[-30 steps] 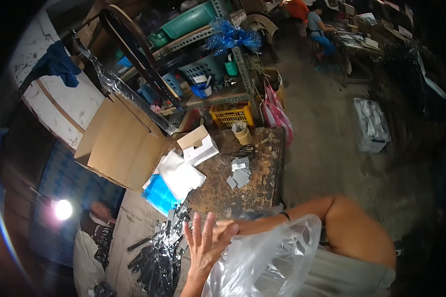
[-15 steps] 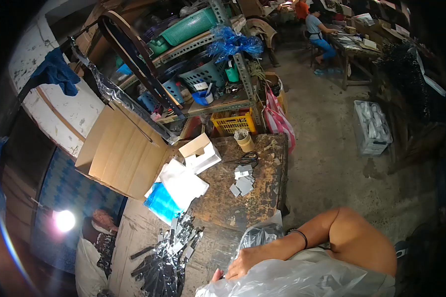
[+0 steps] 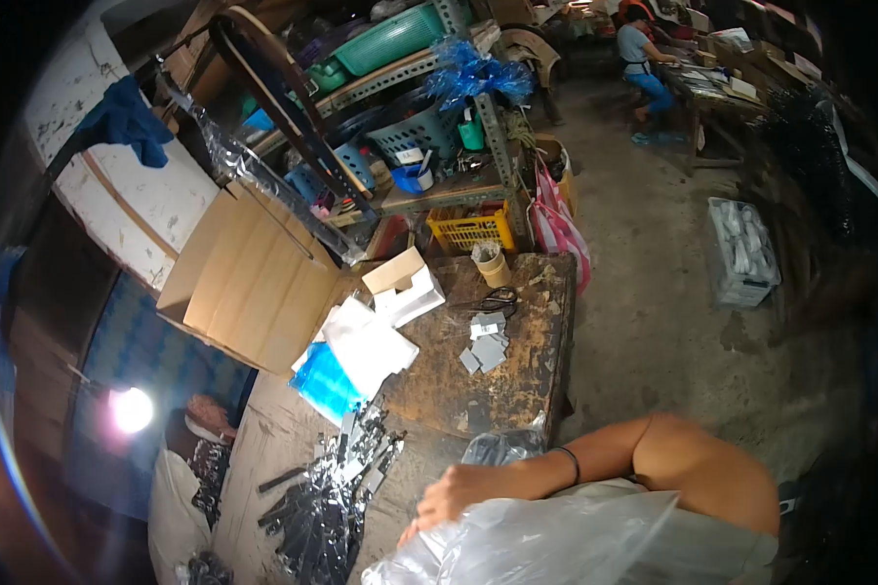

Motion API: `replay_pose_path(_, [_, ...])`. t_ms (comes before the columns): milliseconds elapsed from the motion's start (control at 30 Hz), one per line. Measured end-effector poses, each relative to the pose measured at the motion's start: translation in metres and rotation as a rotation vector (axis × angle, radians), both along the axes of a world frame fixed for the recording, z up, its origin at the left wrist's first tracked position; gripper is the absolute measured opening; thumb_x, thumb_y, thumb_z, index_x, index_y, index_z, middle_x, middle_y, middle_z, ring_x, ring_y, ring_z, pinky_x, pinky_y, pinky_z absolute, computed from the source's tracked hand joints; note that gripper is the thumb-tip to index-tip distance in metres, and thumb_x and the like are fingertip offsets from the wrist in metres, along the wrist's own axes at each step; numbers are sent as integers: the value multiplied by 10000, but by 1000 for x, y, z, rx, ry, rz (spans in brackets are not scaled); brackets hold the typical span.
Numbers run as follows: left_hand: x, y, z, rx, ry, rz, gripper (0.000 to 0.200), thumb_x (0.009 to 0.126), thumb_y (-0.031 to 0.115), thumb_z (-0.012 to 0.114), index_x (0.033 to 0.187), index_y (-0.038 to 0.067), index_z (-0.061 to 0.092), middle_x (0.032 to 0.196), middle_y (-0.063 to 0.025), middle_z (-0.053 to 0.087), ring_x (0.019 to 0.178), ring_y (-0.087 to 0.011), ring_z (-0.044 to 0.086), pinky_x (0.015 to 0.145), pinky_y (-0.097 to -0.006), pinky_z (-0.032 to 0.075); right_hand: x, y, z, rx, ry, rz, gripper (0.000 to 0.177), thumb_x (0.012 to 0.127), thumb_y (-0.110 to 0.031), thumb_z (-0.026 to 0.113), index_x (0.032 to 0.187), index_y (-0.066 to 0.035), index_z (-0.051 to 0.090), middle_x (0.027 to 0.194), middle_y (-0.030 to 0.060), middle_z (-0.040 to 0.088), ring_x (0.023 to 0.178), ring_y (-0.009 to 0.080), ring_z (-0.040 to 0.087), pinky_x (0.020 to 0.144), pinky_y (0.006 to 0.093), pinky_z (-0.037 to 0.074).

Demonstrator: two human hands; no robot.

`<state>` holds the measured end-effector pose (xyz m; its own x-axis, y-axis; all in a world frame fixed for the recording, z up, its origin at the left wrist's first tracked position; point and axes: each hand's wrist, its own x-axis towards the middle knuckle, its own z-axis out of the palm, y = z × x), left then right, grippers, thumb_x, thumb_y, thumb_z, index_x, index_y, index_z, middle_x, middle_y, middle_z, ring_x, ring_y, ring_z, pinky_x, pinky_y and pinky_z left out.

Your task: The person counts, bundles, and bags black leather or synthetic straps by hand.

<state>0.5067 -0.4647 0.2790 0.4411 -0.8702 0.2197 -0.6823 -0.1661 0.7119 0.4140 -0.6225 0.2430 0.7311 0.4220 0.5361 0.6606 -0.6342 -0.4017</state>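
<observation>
My right hand (image 3: 451, 495), with a dark band on its wrist, is closed at the edge of a large translucent plastic bag (image 3: 566, 536). The bag spreads over the near end of the workbench and hides what lies under it. My left hand cannot be made out. Just beyond my right wrist is a smaller clear plastic bag (image 3: 502, 446) with something dark in it. Left of my hand lies a pile of black strips (image 3: 327, 502) in shiny clear wrapping.
The worn workbench (image 3: 439, 400) holds grey cards (image 3: 486, 351), scissors (image 3: 498, 300), a tan cup (image 3: 490, 263), white sheets (image 3: 366, 341), a blue packet (image 3: 327, 385) and a cardboard box (image 3: 254, 283). Shelves stand behind. A plastic bin (image 3: 743, 253) sits on the floor; a person (image 3: 639, 63) sits farther off.
My right hand has moved left and slightly up, drawing the bag's edge along. The large bag now spreads farther left and covers more of the near bench. The view has shifted slightly.
</observation>
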Motion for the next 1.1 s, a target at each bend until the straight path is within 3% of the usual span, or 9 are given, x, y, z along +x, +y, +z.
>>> replay_pose_path(333, [21, -12, 19, -157, -23, 85, 305, 931, 443, 378, 929, 144, 441, 1033, -80, 477, 1058, -221, 442, 952, -375, 323, 36, 4, 64, -233, -331, 39, 187, 771, -197, 548, 939, -119, 571, 881, 44, 532, 907, 213, 523, 726, 358, 424])
replay_pose_path(433, [31, -18, 28, -204, -33, 104, 339, 939, 457, 357, 898, 129, 434, 1002, -75, 482, 1038, -215, 444, 942, -369, 323, 72, 8, 83, -396, -750, -129, 149, 671, -253, 607, 741, -121, 597, 880, 42, 547, 903, 222, 547, 781, 365, 433])
replay_pose_path(567, [45, -24, 40, -260, -29, 143, 390, 949, 476, 330, 856, 110, 425, 960, -69, 489, 1012, -205, 448, 930, -362, 323, 80, 12, 154, -625, -430, -107, 212, 641, -238, 672, 789, -87, 662, 899, 75, 625, 953, 250, 614, 740, 382, 490])
replay_pose_path(667, [56, -27, 57, -328, -23, 147, 431, 957, 490, 310, 825, 95, 418, 929, -64, 495, 992, -199, 450, 920, -356, 323, 77, 20, 224, -590, -18, -46, 248, 683, -202, 659, 850, -19, 658, 915, 125, 658, 895, 303, 645, 731, 390, 513])
replay_pose_path(833, [70, -32, 99, -496, 8, 89, 503, 971, 514, 276, 772, 70, 406, 877, -57, 503, 959, -187, 454, 904, -347, 323, 27, -8, 289, 276, -233, 209, 446, 831, -296, 645, 1176, -26, 560, 1134, 190, 558, 946, 249, 625, 707, 338, 541])
replay_pose_path(900, [64, -39, 117, -768, 117, 51, 503, 985, 476, 272, 713, 69, 390, 792, -48, 478, 839, -180, 476, 833, -326, 367, 12, -41, 281, 468, -466, 309, 431, 843, -169, 618, 1235, -29, 503, 1250, 173, 502, 1006, 259, 607, 751, 333, 550])
replay_pose_path(967, [70, -29, 124, -852, 270, 64, 499, 987, 470, 261, 698, 76, 360, 818, -69, 470, 928, -220, 487, 944, -383, 332, 31, -86, 238, 604, -761, 293, 491, 847, 25, 519, 1319, -34, 400, 1318, 159, 432, 1061, 271, 577, 807, 318, 543])
replay_pose_path(1000, [73, -25, 128, -897, 346, 71, 498, 989, 468, 256, 690, 80, 345, 831, -80, 465, 973, -240, 493, 999, -412, 314, 40, -99, 203, 678, -727, 18, 553, 834, 75, 481, 1353, -37, 330, 1358, 148, 379, 1128, 275, 532, 857, 324, 521])
replay_pose_path(1100, [77, -28, 126, -936, 317, 92, 511, 993, 470, 228, 689, 76, 343, 804, -69, 449, 921, -231, 479, 963, -391, 329, 95, -103, 78, 396, -617, -394, 855, 755, 19, 602, 1456, -81, 123, 1486, 245, 114, 1379, 410, 143, 1075, 459, 296])
